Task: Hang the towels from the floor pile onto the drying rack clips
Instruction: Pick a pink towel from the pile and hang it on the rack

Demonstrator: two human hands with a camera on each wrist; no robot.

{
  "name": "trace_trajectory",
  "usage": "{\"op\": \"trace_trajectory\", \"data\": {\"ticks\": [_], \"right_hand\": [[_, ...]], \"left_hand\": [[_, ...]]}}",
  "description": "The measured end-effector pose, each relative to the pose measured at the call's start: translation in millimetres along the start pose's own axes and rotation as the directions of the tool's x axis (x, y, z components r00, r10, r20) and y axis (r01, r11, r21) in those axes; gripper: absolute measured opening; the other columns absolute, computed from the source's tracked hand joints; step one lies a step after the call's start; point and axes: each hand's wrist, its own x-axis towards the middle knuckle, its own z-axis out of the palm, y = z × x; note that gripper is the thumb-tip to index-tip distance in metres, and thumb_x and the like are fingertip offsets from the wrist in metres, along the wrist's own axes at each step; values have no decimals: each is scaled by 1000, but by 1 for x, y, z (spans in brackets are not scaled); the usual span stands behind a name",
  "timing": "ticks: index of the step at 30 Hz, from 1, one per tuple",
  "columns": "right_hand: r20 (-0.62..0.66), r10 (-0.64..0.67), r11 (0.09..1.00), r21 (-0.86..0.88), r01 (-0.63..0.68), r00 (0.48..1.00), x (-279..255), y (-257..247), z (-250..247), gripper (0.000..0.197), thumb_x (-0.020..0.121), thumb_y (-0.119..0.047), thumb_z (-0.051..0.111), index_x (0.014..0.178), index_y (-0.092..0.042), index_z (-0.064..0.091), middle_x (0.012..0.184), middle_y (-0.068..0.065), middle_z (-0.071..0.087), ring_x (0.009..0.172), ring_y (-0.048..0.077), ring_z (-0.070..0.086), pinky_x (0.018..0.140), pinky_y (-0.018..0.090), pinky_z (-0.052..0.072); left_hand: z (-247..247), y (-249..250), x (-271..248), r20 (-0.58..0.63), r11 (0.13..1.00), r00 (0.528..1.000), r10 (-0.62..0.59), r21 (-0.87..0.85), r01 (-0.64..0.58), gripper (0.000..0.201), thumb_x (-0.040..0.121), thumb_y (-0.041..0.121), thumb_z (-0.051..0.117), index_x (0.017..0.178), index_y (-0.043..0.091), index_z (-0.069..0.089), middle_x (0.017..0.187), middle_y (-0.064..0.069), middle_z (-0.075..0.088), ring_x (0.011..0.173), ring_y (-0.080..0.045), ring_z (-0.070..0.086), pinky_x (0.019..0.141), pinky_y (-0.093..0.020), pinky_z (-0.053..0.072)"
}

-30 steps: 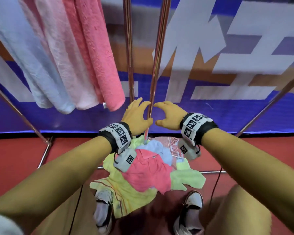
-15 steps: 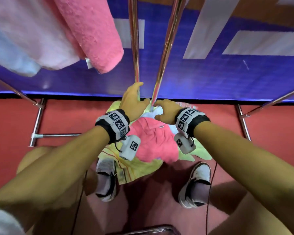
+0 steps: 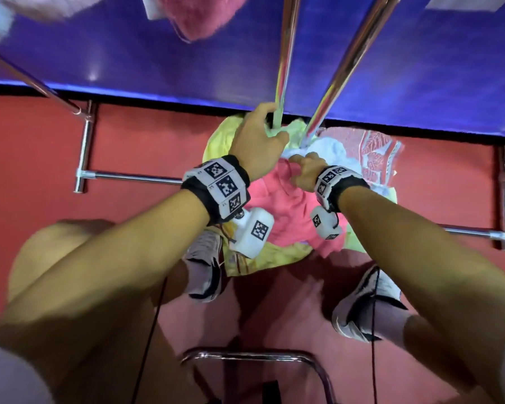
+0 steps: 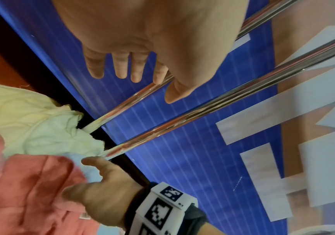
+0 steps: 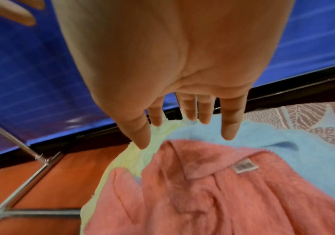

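Both hands reach down to the towel pile on the red floor (image 3: 146,135); the left hand (image 3: 255,141) is over the yellow-green towel (image 3: 216,141) with its fingers straight and spread, gripping nothing, as the left wrist view shows; the right hand (image 3: 306,170) is just beside it, its fingers (image 5: 230,120) straight and parted above the light blue towel (image 5: 283,143), and whether the tips touch the cloth cannot be told. The pink towel (image 3: 286,211) lies under both wrists, on top of the pile, its white label (image 5: 246,167) showing below the right fingertips; a patterned red-and-white towel (image 3: 373,153) lies beyond the right hand. 2 shiny rack poles (image 3: 350,62) slant down to the pile between and just past the hands; a pink hung towel (image 3: 199,18) is up beyond the left hand; the rack's floor bar (image 3: 134,177) runs out to the left of the left wrist. A blue banner (image 3: 158,53) stands behind the pile; 2 shoes (image 3: 201,269) are below the wrists.
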Motion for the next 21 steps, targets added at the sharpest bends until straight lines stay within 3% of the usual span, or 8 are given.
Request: {"op": "trace_trajectory", "data": {"ticks": [3,5,7,11,14,17,19,21], "right_hand": [[35,21,992,-121,-17,999,24,0,36,65,89,-57,47,147,-54,19,151,20,18,135,43,31,114,44,30],[97,37,986,-164,-21,995,39,7,57,61,83,-61,42,138,-64,16,158,18,10,138,43,24,115,49,26],[161,46,988,-153,-21,986,42,11,68,44,84,-48,48,126,-49,38,149,17,28,130,43,34,107,48,37],[42,-32,998,-48,34,999,21,10,68,30,90,-18,56,120,-12,58,119,18,61,110,37,59,88,37,49],[-38,-65,989,133,70,997,-3,10,56,15,82,-19,62,96,-20,60,98,6,64,94,32,63,74,31,47],[-104,-108,925,354,138,989,-34,14,34,24,70,-22,71,81,-27,50,86,-2,65,82,23,63,70,29,51],[-175,-130,872,448,197,976,-59,13,13,31,70,-14,75,83,-27,50,80,-9,61,75,14,59,68,20,45],[-250,-179,778,556,292,952,-87,9,-10,37,70,0,75,89,-19,50,76,-11,55,66,5,54,62,14,41]], "left_hand": [[3,-9,5,5,999,1000,-24,23,24,56,84,22,65,137,13,50,137,-9,54,128,-22,49,102,-22,34],[6,-14,7,-6,998,1000,-26,49,27,52,86,18,66,136,13,51,136,-8,55,128,-21,49,96,-17,32],[9,-17,6,-3,997,1000,-24,72,24,50,87,17,66,135,12,52,136,-8,56,127,-20,50,92,-15,31],[9,-17,5,39,998,998,-46,37,44,55,82,24,65,134,13,52,137,-7,55,128,-20,50,100,-22,36],[7,-14,6,50,997,996,-72,-34,73,56,78,26,64,132,12,53,135,-6,56,124,-20,51,103,-28,40],[7,-7,3,80,993,992,-98,-64,103,43,87,16,66,129,14,54,131,-4,56,119,-18,53,98,-25,43],[8,0,-5,114,990,986,-123,-62,130,33,87,15,68,118,15,57,108,0,59,100,-16,59,82,-20,45],[8,10,-21,158,983,975,-158,-71,171,22,87,20,71,102,17,56,82,2,55,72,-16,54,65,-22,43]]}}
